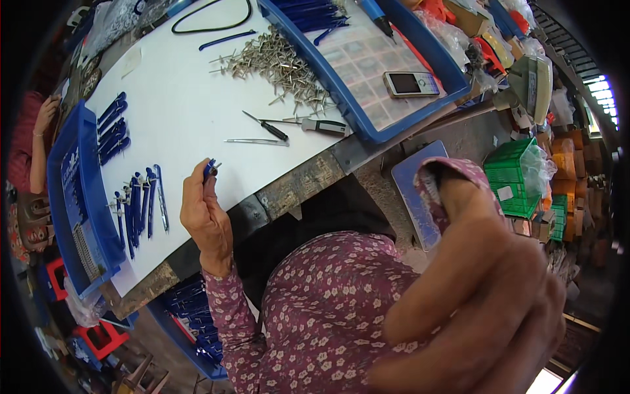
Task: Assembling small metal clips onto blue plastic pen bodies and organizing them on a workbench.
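My left hand (pixel 207 223) is above the near edge of the white-topped table (pixel 177 98). Its thumb and fingertips pinch a blue piece with a small metal end (pixel 210 170), seen nearly end-on. Close to the camera, my right hand (pixel 479 302) is raised, blurred and away from the table; its fingers bend, and their tips do not show clearly. Left of my left hand lies a row of slim blue pieces (pixel 136 203), some with metal cross-shaped ends. Beyond it are a black-handled screwdriver (pixel 272 131), a grey-handled screwdriver (pixel 321 126) and a silver tweezer-like tool (pixel 256 141).
Small metal cross-shaped parts (pixel 282 65) are heaped at the far side. A blue tray (pixel 354 111) at right holds a mobile phone (pixel 410 84) and blue pieces; another blue tray (pixel 85 262) stands left. A co-worker's hand (pixel 46 115) shows far left. Green crates (pixel 515 177) stand right.
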### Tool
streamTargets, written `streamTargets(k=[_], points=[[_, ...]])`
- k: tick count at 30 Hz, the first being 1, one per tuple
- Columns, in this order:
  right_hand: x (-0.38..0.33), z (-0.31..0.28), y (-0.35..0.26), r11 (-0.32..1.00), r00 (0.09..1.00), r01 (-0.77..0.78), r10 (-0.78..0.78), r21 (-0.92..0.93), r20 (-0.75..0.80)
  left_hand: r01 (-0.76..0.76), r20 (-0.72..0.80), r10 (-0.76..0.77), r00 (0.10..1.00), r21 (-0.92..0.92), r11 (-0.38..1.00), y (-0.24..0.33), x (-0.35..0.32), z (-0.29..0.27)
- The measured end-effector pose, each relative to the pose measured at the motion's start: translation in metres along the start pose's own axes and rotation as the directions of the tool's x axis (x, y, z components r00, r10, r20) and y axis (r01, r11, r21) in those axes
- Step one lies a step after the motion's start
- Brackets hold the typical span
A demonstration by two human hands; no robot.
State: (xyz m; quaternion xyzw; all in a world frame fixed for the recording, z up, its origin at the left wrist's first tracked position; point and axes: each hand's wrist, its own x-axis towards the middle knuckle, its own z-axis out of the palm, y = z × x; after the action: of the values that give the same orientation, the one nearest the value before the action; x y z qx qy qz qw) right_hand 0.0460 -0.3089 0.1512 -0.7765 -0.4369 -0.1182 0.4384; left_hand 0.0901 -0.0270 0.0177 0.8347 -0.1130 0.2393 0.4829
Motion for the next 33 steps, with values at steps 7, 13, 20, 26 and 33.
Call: streamTargets(k=[7,13,20,26,33], points=[[0.060,-0.003,0.102,0.956,0.983,-0.173,0.184,-0.237,0.025,0.211,-0.010,-0.212,0.977,-0.062,0.976,0.015,-0.005,-0.010],[0.038,-0.029,0.289,0.653,0.966,-0.192,0.259,-0.733,-0.021,0.394,0.015,-0.405,0.914,-0.267,0.879,0.028,-0.006,-0.022],[0.033,-0.009,0.329,0.402,0.943,-0.125,0.331,-0.907,0.016,0.475,0.078,-0.509,0.857,-0.502,0.723,0.023,-0.012,-0.032],[0.032,-0.015,0.332,0.387,0.965,0.051,0.218,-0.921,0.145,0.534,0.247,-0.564,0.788,-0.732,0.425,0.006,-0.021,-0.035],[0.034,-0.021,0.324,0.428,0.983,0.063,0.128,-0.902,0.129,0.536,0.274,-0.585,0.763,-0.774,0.337,0.000,-0.028,-0.041]])
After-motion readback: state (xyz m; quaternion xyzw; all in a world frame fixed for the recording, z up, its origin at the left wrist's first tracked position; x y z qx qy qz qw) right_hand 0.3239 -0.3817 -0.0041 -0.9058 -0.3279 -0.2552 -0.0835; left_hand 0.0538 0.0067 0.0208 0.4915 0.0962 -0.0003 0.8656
